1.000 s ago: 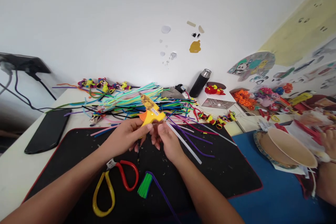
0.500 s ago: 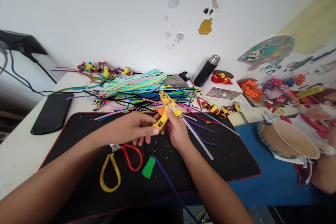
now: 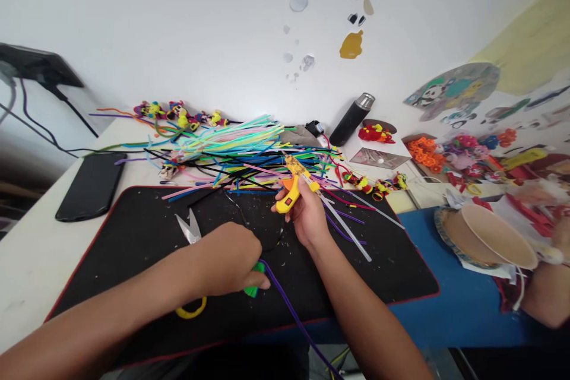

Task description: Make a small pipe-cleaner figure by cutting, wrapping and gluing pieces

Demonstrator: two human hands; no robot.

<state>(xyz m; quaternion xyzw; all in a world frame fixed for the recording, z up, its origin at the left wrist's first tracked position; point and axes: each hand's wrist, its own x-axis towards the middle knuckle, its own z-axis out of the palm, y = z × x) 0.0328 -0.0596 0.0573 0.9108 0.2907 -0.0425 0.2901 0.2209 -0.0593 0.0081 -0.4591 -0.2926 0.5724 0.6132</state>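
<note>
My right hand (image 3: 307,214) grips a yellow hot glue gun (image 3: 291,197) with an orange trigger, its dark-stained nozzle tipped up and left. A clear glue stick (image 3: 350,231) runs out of its back end. Low over the black mat (image 3: 378,273), my left hand (image 3: 234,255) is closed at a small bundle of green pipe cleaners (image 3: 252,291), thumb against it; the other fingertips are hidden. From the bundle a purple pipe cleaner (image 3: 291,312) trails to the mat's front edge. Scissors (image 3: 190,228) lie under my left forearm, which hides most of their handles.
Loose coloured pipe cleaners (image 3: 240,148) are heaped behind the mat. A phone (image 3: 91,187) lies left. Small pipe-cleaner figures (image 3: 178,113), a black flask (image 3: 351,119) and a white box (image 3: 378,154) stand at the back. Bowls (image 3: 499,234) and another person's arm (image 3: 550,285) are at right.
My left hand has left the glue gun and come down to the green bundle, covering the scissor handles. My right hand has shifted slightly right with the glue gun.
</note>
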